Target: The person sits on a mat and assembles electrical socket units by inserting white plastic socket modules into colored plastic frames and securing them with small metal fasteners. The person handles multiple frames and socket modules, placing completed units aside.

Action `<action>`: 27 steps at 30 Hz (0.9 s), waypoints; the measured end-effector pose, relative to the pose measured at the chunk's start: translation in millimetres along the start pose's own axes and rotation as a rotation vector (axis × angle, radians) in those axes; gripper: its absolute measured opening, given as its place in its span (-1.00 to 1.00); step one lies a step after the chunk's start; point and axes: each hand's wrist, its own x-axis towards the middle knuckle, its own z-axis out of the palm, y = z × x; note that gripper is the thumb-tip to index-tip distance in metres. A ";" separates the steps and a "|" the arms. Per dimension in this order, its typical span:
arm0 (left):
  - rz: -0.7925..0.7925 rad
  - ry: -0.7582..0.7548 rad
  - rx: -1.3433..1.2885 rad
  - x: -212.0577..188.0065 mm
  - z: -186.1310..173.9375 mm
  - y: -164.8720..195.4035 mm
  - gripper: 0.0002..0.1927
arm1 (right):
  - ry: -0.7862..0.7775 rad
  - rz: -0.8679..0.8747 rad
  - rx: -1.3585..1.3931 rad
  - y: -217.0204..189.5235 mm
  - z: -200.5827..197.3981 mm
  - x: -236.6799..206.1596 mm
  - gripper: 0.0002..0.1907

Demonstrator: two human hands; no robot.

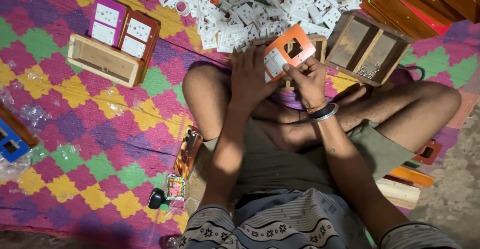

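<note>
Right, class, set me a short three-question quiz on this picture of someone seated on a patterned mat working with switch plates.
1. True or false: both hands touch the orange plate.
2. What lies in the wooden box beside the right hand? A) screws B) coins C) thread
3. Fill in: the pile of white switch parts lies ____ the knees, farther from the person.

Key:
1. True: the left hand backs it and the right hand pinches its edge.
2. A
3. beyond

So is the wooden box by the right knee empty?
No. The wooden box is open on top, with a small heap of metal screws inside.
</note>
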 end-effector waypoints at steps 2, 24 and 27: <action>0.013 -0.037 0.034 -5.9 -7.7 -36.8 0.09 | -0.006 -0.012 -0.008 12.8 35.8 3.8 -0.85; -0.109 -0.022 0.038 -0.7 96.7 12.9 0.02 | -0.216 -0.363 -1.404 29.5 -87.0 22.1 -0.75; -0.101 -0.066 -0.013 -1.0 93.5 54.1 -0.03 | -0.178 -0.380 -1.329 15.8 -110.4 10.1 -0.81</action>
